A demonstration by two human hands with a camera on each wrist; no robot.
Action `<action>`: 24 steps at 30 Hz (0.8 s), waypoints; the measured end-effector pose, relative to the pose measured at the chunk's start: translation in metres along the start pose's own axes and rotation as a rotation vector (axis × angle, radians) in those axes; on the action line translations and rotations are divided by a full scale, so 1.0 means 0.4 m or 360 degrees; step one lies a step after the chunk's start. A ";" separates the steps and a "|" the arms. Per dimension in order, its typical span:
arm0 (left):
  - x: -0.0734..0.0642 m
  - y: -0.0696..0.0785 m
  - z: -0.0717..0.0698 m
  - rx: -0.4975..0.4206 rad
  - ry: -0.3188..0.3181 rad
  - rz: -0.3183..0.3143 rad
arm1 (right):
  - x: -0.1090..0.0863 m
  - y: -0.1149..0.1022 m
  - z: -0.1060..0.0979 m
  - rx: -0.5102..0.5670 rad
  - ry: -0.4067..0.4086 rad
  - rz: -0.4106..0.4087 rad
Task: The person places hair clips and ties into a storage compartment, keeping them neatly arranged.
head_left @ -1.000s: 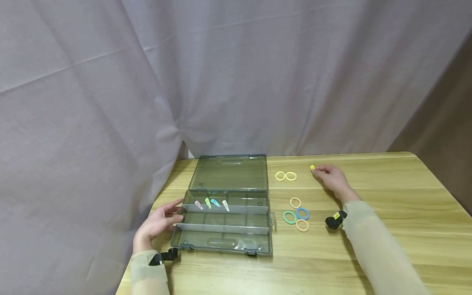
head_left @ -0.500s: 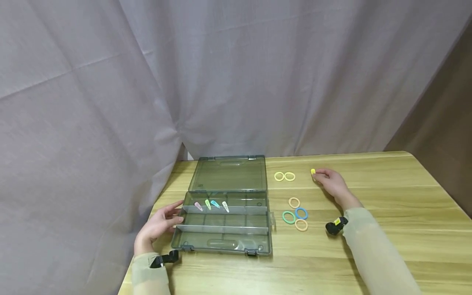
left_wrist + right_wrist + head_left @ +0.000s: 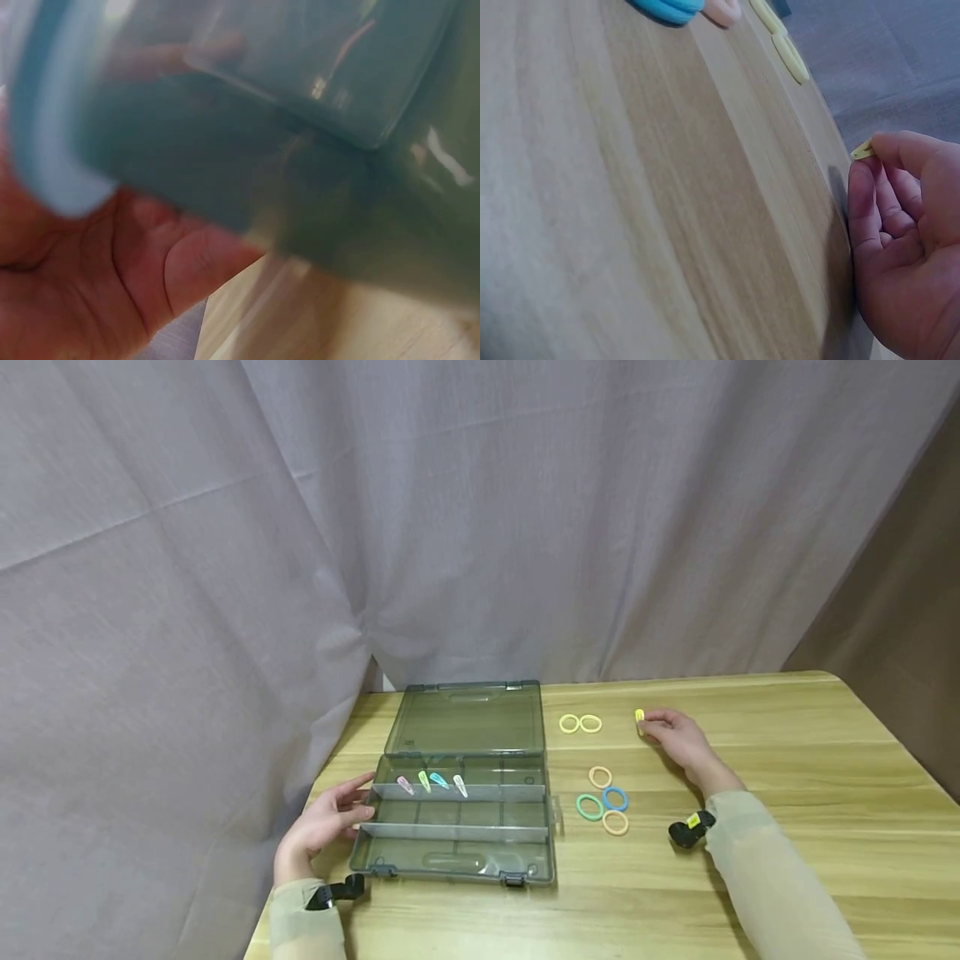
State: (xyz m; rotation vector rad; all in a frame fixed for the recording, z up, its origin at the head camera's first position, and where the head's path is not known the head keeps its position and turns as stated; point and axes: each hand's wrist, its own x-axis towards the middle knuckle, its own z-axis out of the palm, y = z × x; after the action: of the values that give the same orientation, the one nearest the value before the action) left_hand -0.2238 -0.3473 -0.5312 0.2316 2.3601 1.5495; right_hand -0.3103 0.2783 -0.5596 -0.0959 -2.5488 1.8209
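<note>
My right hand [image 3: 682, 745] pinches a yellow hair clip [image 3: 640, 718] between thumb and fingertips, above the far part of the table. In the right wrist view the clip [image 3: 863, 151] pokes out from the fingertips. My left hand [image 3: 318, 827] rests against the left side of a dark see-through organizer box [image 3: 453, 862], whose lid [image 3: 468, 720] lies back. The thumb touches near the rim; some fingers are hidden. Four-sided dividers are not visible, only long ones. Pink [image 3: 405, 786], green [image 3: 425, 781], blue [image 3: 439, 781] and white [image 3: 460, 786] hair clips lie by the rear divider.
Right of the box, two yellow hair ties [image 3: 580, 724] lie side by side. Nearer are a green hair tie [image 3: 589, 807], a blue one [image 3: 616, 799] and two peach ones [image 3: 616, 822]. A grey curtain [image 3: 480, 527] hangs behind the wooden table [image 3: 810, 760].
The right hand, pinching the yellow clip, has shifted slightly nearer, and more of the clip shows. The left hand stays at the box. The view has tilted slightly.
</note>
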 end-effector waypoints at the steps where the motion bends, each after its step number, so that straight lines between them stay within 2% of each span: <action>1: 0.000 0.000 0.000 0.0000 0.0003 -0.0002 | 0.001 -0.001 0.000 -0.0005 -0.0001 0.0002; 6: 0.004 0.007 0.001 0.0007 0.0019 0.0004 | 0.005 -0.003 -0.010 0.0022 -0.0007 0.0006; 10: 0.011 0.015 0.003 0.0014 0.0032 0.0001 | 0.009 0.001 -0.016 0.0124 -0.0027 0.0026; 15: 0.012 0.015 0.002 0.0002 0.0037 -0.0022 | -0.004 -0.008 0.002 0.0268 -0.0042 0.0054; 19: 0.013 0.012 0.004 0.0010 0.0035 -0.0020 | -0.023 -0.039 0.029 0.0370 -0.0085 0.0021; 24: 0.012 0.013 0.003 0.0026 0.0061 -0.0008 | -0.045 -0.098 0.074 0.0358 -0.0185 -0.0059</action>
State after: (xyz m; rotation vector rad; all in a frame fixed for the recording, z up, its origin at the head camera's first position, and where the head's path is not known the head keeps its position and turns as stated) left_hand -0.2280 -0.3426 -0.5276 0.2013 2.4012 1.5466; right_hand -0.2953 0.2366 -0.5315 0.0605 -2.3758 2.1426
